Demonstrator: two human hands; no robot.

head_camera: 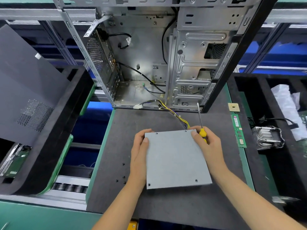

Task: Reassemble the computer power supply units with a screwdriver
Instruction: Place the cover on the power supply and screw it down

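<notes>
A grey power supply unit lies flat on the black mat, its plain cover facing up with small screw holes near the corners. My left hand grips its left edge, thumb on top. My right hand holds the far right corner with the thumb on the cover, and the same hand holds a yellow-handled screwdriver whose shaft points away from me. A bundle of yellow and black wires runs from the unit's far edge towards the case. Several small black screws lie on the mat left of the unit.
An open metal computer case stands behind the mat. A dark side panel leans at the left. At the right lie a RAM stick, a processor chip and a heatsink in a black tray.
</notes>
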